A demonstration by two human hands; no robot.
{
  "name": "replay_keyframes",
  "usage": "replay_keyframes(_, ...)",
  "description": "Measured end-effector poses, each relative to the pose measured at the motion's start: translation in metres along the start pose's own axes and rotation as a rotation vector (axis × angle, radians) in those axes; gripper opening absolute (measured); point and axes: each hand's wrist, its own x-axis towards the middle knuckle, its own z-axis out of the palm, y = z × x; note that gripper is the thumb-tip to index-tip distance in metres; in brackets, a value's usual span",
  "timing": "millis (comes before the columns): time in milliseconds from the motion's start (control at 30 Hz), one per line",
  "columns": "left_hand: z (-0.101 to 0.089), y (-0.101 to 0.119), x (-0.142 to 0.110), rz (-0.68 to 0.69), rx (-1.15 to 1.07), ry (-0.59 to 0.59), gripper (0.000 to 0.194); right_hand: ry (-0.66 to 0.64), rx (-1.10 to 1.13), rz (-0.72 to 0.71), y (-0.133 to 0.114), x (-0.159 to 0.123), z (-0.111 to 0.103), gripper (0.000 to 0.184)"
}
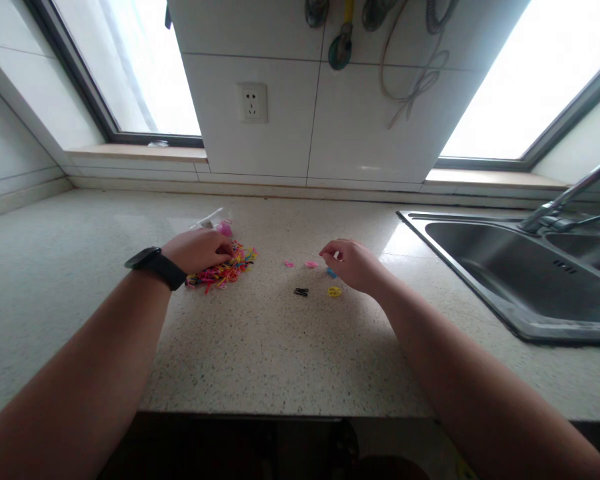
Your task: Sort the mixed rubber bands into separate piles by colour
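Observation:
My left hand, with a black watch on its wrist, rests at a heap of small multicoloured elastic bands. Its fingers are curled together at the heap's edge, their tips partly hidden. To the right, my right hand hovers low over the counter, thumb and forefinger pinched; anything between them is too small to make out. Around it lie sorted bands: two pink clusters, a blue cluster partly under the hand, a yellow cluster and a black cluster.
A clear plastic bag with something pink lies behind the heap. The speckled counter ends at a front edge near me. On the right is a steel sink with a faucet. A tiled wall with a socket stands behind.

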Motion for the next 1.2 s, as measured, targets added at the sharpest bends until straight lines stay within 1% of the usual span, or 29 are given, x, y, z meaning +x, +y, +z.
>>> replay_keyframes(100,-0.005,0.007,-0.001,-0.003,0.054,-0.042,0.027,0.001,0.005,-0.006,0.000,0.000,0.000,0.018)
replay_keyframes(200,-0.010,0.014,-0.003,0.004,-0.012,0.000,0.029,0.008,0.008,-0.011,0.000,0.000,0.000,0.018)
replay_keyframes(333,-0.012,0.026,-0.004,-0.018,-0.200,0.077,0.028,0.014,0.007,-0.017,0.000,0.000,0.001,0.017)
replay_keyframes(467,-0.003,0.038,0.000,-0.009,-0.459,0.128,0.027,0.014,0.029,-0.034,-0.003,0.000,0.002,0.017)
replay_keyframes(567,0.004,0.044,0.003,0.018,-0.636,0.128,0.028,0.011,0.064,-0.067,-0.007,0.000,0.001,0.017)
replay_keyframes(667,0.007,0.047,0.004,0.025,-0.724,0.127,0.027,0.010,0.086,-0.082,-0.009,-0.001,0.001,0.015)
replay_keyframes(767,0.009,0.053,0.005,0.009,-0.806,0.162,0.027,0.008,0.135,-0.106,-0.013,-0.001,0.002,0.013)
replay_keyframes(867,0.015,0.070,0.007,0.019,-0.902,0.161,0.026,0.003,0.242,-0.125,-0.021,-0.003,0.002,0.014)
replay_keyframes(900,0.019,0.077,0.009,0.029,-0.922,0.138,0.026,-0.001,0.286,-0.121,-0.025,-0.004,0.002,0.015)
replay_keyframes(1000,0.029,0.101,0.011,0.107,-1.018,0.150,0.024,-0.018,0.420,-0.089,-0.036,-0.007,0.002,0.020)
replay_keyframes(1067,0.035,0.113,0.012,0.148,-1.068,0.145,0.023,-0.029,0.497,-0.081,-0.042,-0.008,0.001,0.022)
replay_keyframes(1200,0.040,0.123,0.012,0.188,-1.110,0.166,0.021,-0.015,0.587,-0.062,-0.046,-0.009,-0.001,0.021)
